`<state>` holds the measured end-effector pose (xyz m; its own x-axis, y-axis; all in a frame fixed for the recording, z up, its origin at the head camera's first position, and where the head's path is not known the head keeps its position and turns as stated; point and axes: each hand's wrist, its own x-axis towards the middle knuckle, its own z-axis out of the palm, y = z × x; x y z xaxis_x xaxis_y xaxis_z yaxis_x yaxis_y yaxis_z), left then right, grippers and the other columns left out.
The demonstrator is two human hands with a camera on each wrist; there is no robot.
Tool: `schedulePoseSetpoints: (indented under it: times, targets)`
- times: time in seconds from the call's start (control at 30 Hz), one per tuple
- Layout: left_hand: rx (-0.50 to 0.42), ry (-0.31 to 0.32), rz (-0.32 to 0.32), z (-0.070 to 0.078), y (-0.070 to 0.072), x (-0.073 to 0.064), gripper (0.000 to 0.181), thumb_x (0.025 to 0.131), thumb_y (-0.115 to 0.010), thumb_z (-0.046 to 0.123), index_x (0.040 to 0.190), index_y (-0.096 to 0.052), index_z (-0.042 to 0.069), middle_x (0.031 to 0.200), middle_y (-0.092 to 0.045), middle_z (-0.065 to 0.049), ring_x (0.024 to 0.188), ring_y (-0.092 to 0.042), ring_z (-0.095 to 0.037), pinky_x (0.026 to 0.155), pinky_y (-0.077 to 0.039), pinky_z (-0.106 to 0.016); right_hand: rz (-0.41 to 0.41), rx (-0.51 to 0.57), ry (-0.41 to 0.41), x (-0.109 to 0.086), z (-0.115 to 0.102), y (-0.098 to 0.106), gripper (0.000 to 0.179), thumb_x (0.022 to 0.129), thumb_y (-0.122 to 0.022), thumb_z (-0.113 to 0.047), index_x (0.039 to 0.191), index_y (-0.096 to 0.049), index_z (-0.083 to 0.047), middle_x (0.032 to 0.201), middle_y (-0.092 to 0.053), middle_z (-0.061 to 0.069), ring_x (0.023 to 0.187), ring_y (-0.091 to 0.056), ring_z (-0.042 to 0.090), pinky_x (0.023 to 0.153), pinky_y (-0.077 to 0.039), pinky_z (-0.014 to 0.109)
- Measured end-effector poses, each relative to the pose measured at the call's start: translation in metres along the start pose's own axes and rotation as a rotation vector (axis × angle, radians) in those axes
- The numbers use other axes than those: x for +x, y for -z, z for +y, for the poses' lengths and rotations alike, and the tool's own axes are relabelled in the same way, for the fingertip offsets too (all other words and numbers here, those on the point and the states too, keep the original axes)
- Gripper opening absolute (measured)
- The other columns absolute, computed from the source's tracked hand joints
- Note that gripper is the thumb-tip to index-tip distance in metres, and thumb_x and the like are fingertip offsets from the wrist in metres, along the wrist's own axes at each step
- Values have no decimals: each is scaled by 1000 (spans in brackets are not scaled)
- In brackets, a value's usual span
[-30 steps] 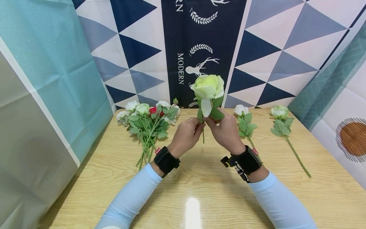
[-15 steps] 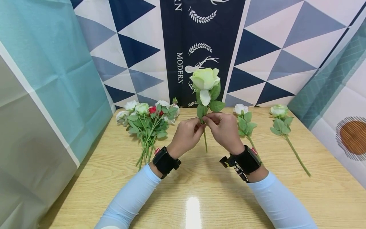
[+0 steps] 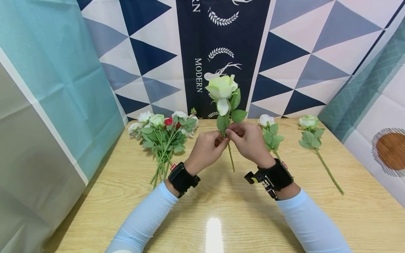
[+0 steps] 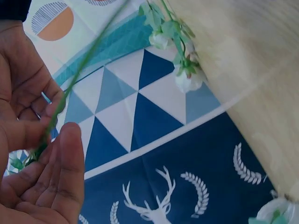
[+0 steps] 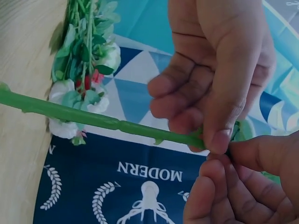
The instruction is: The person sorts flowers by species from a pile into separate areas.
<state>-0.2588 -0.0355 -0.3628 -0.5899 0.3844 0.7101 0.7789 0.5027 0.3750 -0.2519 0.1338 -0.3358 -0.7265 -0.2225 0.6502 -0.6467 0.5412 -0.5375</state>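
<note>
A pale green-white artificial rose (image 3: 221,87) is held up above the table, its head tilted left and one white petal drooping. My left hand (image 3: 207,149) pinches its stem just below the leaves. My right hand (image 3: 248,142) pinches at the same spot, thumb and fingertips against the left hand's fingertips. Below the fingers the bare green stem (image 3: 232,158) slants down to the right. In the right wrist view the thorny stem (image 5: 117,125) runs out from the pinching fingertips. The fingers hide the stem where they grip it.
A bunch of white, green and red roses (image 3: 164,133) lies at the left on the wooden table (image 3: 190,218). To the right lie a single white rose (image 3: 267,121) and a single green-white rose (image 3: 309,123). A patterned cloth (image 3: 158,52) hangs behind the table.
The rose has risen and its head has tipped to the left. Its lower stem end has swung right and shows more length. Both hands stay pinched at the stem.
</note>
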Motion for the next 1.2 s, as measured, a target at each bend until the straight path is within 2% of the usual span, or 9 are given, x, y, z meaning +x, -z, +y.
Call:
schedulePoseSetpoints:
  times: [0.2,0.37,0.53,0.8,0.93,1.03,1.2]
  targets:
    - [-3,-2,-15,-2,7,6,17,95,-61,21,93,-71,7,77,-67,1,64,-60,-4,62,-46,-14,34,3,-17,2,2,14,15,94,-62,-16,98,-68,-4,83,-67,5,70,-61,14,64,-47,26]
    - [80,11,10,-8,18,10,16,95,-59,16,93,-72,7,76,-67,2,63,-58,-3,60,-46,-16,70,-13,-40,5,8,30,18,94,-61,-20,100,-68,-4,85,-67,5,73,-61,14,66,-46,21]
    - [141,40,40,-19,33,12,15,94,-60,14,93,-72,6,75,-66,0,62,-58,-6,59,-47,-20,86,-33,-82,6,10,49,21,95,-59,-23,103,-68,-5,89,-66,5,79,-59,14,71,-45,21]
    - [188,157,53,-48,63,12,15,93,-61,14,91,-72,5,73,-66,-1,60,-58,-8,60,-47,-25,146,-112,-140,6,22,83,25,96,-58,-25,105,-67,-4,91,-65,8,79,-56,7,70,-42,20]
    - [225,220,62,-59,79,9,16,94,-61,15,93,-72,4,74,-66,-4,61,-58,-12,60,-47,-28,149,-172,-164,4,33,102,28,97,-56,-28,107,-66,-4,94,-65,8,80,-53,3,72,-40,21]
    - [253,270,68,-66,89,7,16,94,-61,16,92,-71,4,75,-66,-5,63,-59,-15,60,-46,-30,134,-241,-190,1,41,118,30,97,-55,-29,108,-66,-4,95,-64,10,83,-53,8,72,-39,25]
    - [274,335,67,-76,101,5,17,94,-61,17,93,-71,4,76,-67,-7,64,-60,-18,62,-47,-33,72,-346,-254,-3,58,143,32,98,-51,-30,109,-65,-4,96,-65,15,86,-55,24,70,-38,35]
